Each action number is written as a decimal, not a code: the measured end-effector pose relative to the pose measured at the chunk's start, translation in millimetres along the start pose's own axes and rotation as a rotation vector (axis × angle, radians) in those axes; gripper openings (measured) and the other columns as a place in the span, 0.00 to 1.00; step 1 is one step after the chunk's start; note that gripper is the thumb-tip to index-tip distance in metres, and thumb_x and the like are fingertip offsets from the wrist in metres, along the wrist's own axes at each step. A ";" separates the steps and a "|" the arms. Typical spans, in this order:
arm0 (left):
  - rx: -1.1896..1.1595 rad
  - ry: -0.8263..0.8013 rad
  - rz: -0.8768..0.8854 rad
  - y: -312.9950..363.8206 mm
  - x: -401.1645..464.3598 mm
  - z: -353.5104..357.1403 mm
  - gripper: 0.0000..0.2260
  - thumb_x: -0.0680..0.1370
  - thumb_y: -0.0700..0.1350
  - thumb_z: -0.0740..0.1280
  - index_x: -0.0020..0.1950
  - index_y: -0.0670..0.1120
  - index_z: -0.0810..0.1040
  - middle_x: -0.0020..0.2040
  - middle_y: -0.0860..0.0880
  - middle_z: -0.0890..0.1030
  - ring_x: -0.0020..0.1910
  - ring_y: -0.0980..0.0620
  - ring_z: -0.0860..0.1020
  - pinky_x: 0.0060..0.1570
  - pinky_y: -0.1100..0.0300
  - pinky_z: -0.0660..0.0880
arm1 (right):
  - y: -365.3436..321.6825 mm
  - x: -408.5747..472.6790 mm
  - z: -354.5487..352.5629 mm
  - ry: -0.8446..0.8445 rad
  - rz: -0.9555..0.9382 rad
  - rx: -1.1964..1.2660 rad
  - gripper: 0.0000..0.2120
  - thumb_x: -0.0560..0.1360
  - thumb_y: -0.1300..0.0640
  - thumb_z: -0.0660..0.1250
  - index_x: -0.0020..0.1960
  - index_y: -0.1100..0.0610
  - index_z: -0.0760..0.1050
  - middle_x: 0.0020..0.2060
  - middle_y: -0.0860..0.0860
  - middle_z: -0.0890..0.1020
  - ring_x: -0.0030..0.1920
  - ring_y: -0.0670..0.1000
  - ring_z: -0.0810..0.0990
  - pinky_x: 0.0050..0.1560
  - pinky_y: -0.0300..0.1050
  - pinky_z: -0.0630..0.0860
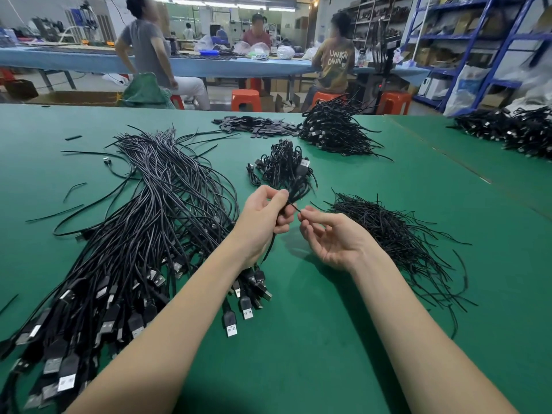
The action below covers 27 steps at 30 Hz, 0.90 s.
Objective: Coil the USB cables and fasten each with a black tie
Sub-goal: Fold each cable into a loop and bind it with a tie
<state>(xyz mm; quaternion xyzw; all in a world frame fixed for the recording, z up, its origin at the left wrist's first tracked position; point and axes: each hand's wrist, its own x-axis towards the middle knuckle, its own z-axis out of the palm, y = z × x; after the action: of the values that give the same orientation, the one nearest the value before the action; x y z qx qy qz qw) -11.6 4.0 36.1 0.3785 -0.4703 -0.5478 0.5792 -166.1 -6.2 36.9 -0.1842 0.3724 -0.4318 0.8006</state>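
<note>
Head view: a coiled USB cable (291,194) is gripped in the left hand (264,218), fingers curled round the bunched loops, held above the green table (313,339). A black tie (295,208) is pinched at its end betw. thumb & forefinger of the right hand (331,237), just beside the coil; other fingers loosely curled. Step in hand, as judged: fastening, coiling done. Next move prob. calls for the tie to be wrapped round the coil's waist & twisted shut w/o the loops slipping. Loose ties (397,234) lie right, uncoiled cables (134,240) left, finished bundles (285,165) beyond the hands.
</note>
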 end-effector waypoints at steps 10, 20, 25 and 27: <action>0.313 -0.356 -0.061 6.5 -12.0 0.2 0.08 0.84 0.40 0.60 0.45 0.45 0.66 0.32 0.51 0.78 0.29 0.56 0.69 0.29 0.67 0.66 | -53.7 1.2 -6.6 -0.167 -0.188 -0.717 0.19 0.72 0.77 0.64 0.52 0.55 0.71 0.36 0.49 0.85 0.34 0.45 0.75 0.32 0.35 0.67; 0.313 -0.185 -0.084 2.4 -6.3 5.8 0.07 0.84 0.42 0.60 0.47 0.45 0.66 0.33 0.51 0.80 0.28 0.57 0.71 0.29 0.66 0.67 | -99.2 -18.3 40.9 -0.332 -0.315 -1.427 0.14 0.64 0.68 0.62 0.46 0.56 0.66 0.40 0.52 0.87 0.48 0.55 0.74 0.29 0.37 0.65; 0.177 -0.164 -0.116 -2.0 -5.2 8.0 0.03 0.84 0.40 0.60 0.50 0.44 0.69 0.32 0.51 0.78 0.29 0.57 0.69 0.27 0.67 0.65 | -98.9 -16.7 46.5 -0.314 -0.380 -1.543 0.16 0.75 0.73 0.70 0.46 0.56 0.68 0.42 0.56 0.87 0.33 0.48 0.75 0.31 0.39 0.68; 0.213 -0.185 -0.108 -3.1 -5.9 10.5 0.04 0.84 0.39 0.59 0.50 0.44 0.70 0.33 0.51 0.78 0.29 0.57 0.69 0.27 0.67 0.65 | -97.9 -16.6 50.1 -0.314 -0.372 -1.594 0.16 0.74 0.69 0.75 0.45 0.55 0.69 0.41 0.55 0.87 0.34 0.50 0.77 0.31 0.40 0.70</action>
<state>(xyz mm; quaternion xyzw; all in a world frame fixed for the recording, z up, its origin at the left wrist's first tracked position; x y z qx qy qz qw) -22.2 10.3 35.1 0.4106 -0.5561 -0.5575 0.4597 -188.4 -48.5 137.4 -0.8124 0.4139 -0.1332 0.3886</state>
